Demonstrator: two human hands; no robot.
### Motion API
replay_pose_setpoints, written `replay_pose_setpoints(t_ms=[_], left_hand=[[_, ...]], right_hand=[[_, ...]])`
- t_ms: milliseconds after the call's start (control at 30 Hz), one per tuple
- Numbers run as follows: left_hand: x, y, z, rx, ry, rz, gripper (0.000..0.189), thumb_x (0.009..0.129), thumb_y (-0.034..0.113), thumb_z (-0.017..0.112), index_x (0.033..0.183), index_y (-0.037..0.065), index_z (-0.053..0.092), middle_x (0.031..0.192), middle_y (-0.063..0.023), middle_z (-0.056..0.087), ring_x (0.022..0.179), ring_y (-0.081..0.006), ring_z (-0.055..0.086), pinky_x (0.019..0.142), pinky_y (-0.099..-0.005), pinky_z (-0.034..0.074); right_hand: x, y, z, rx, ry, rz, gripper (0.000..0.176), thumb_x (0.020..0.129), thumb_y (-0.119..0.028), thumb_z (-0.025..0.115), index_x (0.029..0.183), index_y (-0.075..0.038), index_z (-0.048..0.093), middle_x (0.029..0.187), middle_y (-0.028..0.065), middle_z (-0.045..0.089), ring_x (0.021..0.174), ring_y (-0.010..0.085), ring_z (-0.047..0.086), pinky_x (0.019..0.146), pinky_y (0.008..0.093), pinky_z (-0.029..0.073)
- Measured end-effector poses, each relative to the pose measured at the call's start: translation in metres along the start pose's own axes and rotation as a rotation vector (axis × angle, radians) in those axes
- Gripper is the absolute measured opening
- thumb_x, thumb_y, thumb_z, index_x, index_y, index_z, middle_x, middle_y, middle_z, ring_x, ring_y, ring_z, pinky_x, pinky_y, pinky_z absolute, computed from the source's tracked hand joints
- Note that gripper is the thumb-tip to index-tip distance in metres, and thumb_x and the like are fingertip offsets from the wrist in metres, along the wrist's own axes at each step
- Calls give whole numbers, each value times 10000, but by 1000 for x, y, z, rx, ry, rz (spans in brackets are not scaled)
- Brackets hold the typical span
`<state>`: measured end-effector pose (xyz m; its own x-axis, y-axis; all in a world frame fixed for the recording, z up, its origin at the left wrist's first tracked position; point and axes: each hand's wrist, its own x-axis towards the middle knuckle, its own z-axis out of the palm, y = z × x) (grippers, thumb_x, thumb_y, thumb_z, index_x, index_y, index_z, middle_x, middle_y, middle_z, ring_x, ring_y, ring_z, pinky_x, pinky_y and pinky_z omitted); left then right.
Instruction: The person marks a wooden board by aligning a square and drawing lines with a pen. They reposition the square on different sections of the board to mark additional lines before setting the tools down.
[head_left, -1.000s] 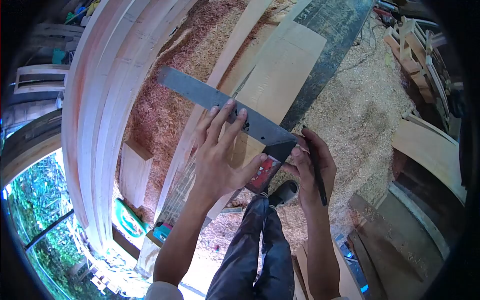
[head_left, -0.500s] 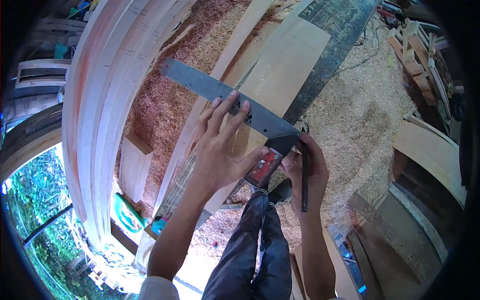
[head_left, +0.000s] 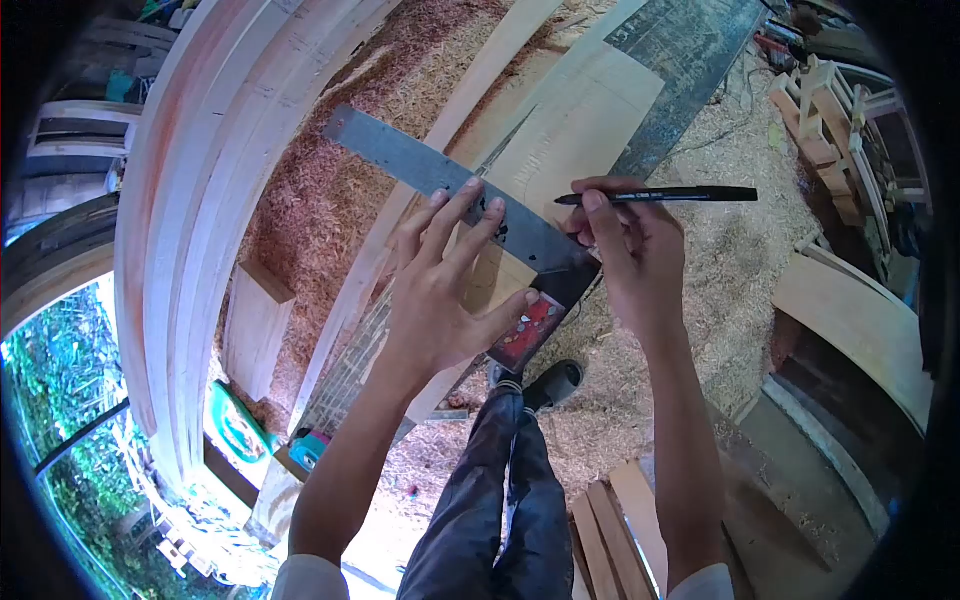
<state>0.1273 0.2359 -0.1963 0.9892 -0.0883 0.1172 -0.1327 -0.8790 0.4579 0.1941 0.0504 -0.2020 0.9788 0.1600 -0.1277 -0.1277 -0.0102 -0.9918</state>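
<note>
Pen tip over the board, beside the square's blade

A person stands at a long dark table (head_left: 680,75) with a pale board (head_left: 570,130) lying along it, the table's dark surface showing between the board and the right edge. A metal square (head_left: 535,238) lies across the board — its blade reaching out past the table's left edge and over a long strip of wood (head_left: 500,65), its red, worn handle (head_left: 528,328) by the right edge.

The left hand (head_left: 430,310) is spread wide, palm down, with the fingertips on the blade and the thumb reaching to the top of the red handle. The right hand (head_left: 645,255) is pinched around a black pen (head_left: 690,194), thumb and forefinger near its tip. The pen points toward the table's left edge, and its tip is over the board just beside the blade — whether it touches the wood cannot be told.

Sawdust (head_left: 740,260) covers the floor on both sides of the table. Beyond the table's left edge rise long curved planks (head_left: 215,170), with a green tub (head_left: 235,420) near their lower end. Well off the right edge sits a stack of wooden pieces (head_left: 830,120).
</note>
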Motion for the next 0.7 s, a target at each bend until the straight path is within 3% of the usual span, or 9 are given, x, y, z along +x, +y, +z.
replay_pose_setpoints(t_ms=[167,700], left_hand=[[-1,-1,0,-26,4,-8,737,664,408,788,1306,107,587,1432,-107,469,1308,-375,397,1072,-489,352],[0,0,0,-25,-2,-12,734,673,429,781,1298,96,591,1436,-106,466,1303,-373,409,1072,-474,361]], right_hand=[[4,-2,-1,-189,-139,-34,203,976,-145,556,1033,29,642,788,95,677,738,119,677,637,240,500],[6,3,2,-187,-128,-74,190,970,-146,558,1027,0,666,780,88,694,730,119,688,627,257,510]])
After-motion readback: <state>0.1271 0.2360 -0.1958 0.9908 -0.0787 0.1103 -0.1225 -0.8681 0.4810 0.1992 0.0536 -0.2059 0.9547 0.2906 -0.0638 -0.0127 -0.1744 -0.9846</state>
